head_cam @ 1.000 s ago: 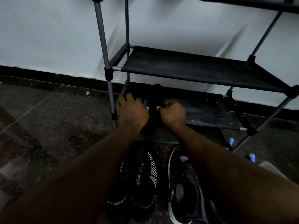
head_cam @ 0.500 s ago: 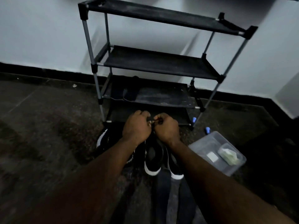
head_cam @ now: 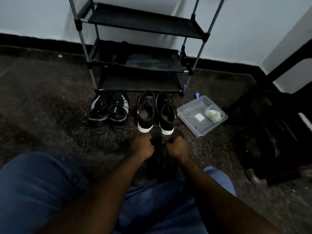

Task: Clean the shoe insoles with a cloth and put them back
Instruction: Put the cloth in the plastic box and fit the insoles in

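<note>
Black insoles (head_cam: 156, 133) point lengthwise toward the rack (head_cam: 140, 22), left hand (head_cam: 142, 146) and right hand (head_cam: 177, 148) gripping.

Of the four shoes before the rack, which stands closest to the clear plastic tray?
The rightmost black shoe with a white heel sole; the clear plastic tray lies just beside it, while the other three shoes stand farther left.

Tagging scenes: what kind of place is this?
Probably a home entry or room corner: shoe rack against the wall, sport shoes and white-soled shoes on the floor before it, plastic tub beside them.
</note>
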{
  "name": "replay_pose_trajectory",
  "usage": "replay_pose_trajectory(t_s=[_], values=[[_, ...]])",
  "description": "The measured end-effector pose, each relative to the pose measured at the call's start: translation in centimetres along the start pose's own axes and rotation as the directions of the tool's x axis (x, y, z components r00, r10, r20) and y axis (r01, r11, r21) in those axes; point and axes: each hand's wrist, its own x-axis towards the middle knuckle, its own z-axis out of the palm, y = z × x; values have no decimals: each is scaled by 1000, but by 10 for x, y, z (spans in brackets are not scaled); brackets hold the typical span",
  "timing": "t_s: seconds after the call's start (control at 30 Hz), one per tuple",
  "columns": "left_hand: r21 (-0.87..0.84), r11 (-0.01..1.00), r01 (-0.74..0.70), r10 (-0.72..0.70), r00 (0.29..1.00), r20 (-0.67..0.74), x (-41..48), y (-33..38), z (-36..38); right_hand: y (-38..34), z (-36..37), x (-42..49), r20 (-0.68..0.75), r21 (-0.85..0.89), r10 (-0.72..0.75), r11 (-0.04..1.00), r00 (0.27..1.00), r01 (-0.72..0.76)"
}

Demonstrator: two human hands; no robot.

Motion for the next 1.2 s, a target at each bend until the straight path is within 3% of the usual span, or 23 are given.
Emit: replay_pose_trajectory(t_s=[0.1,0.23,0.4,0.57,0.67,0.77,0.83,0.9,1.0,1.2], values=[[45,988,151,-156,977,147,-11,-9,37,40,12,-7,94,-156,107,984,990,-92],[151,964,217,-244,950,197,-16,-15,75,72,27,-5,164,-310,236,934,958,-177],[214,934,286,-311,946,90,-13,-3,85,75,38,5,162,-302,318,917,934,-260],[58,925,376,-380,923,59,-7,-5,88,73,49,10,103,-386,319,886,942,-258],[-3,901,433,-431,897,99,-6,-7,84,72,51,10,60,-291,374,893,925,-342],[-21,924,381,-373,913,165,-7,-12,80,70,48,8,-8,-106,420,902,908,-418],[-140,911,389,-360,913,192,-5,-15,82,68,43,5,-19,4,444,896,896,-444],[-351,832,430,-360,900,247,-8,-12,75,63,34,-2,-12,81,445,893,895,-443],[-623,626,469,-335,883,328,-21,4,50,56,23,-13,-8,194,426,888,905,-416],[-783,530,326,-226,944,240,-52,37,-6,29,-15,-38,-89,403,389,856,917,-324]])
